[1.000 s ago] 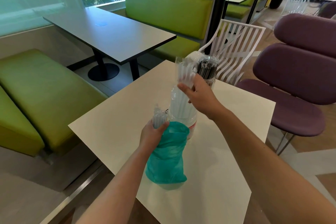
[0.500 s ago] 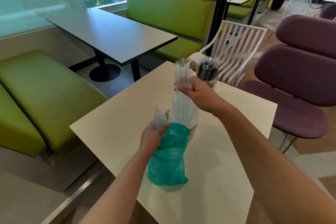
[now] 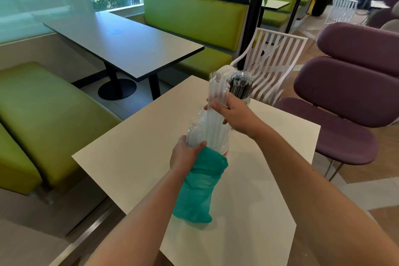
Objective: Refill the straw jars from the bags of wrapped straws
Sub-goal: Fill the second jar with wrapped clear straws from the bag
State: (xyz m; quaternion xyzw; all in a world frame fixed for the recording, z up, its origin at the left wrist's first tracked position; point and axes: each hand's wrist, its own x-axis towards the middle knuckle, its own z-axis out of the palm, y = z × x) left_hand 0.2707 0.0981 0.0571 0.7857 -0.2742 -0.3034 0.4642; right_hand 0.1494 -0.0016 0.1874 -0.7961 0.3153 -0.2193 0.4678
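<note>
A teal plastic bag (image 3: 199,188) of wrapped white straws hangs over the white table (image 3: 133,157), with my left hand (image 3: 185,153) gripping its neck and the straw ends that stick out of it. Just behind it stands a clear jar (image 3: 218,147) packed with white wrapped straws. My right hand (image 3: 233,114) holds a bundle of white wrapped straws (image 3: 217,93) upright, their lower ends in that jar. A second jar with black straws (image 3: 240,86) stands behind my right hand, partly hidden by it.
A white slatted chair (image 3: 274,60) stands at the table's far edge and a purple chair (image 3: 345,101) to the right. A dark table (image 3: 129,45) and green benches (image 3: 43,114) lie to the left and behind.
My right hand has lowered the bundle of white straws further into the clear jar. My left hand with the teal bag has stayed in place.
</note>
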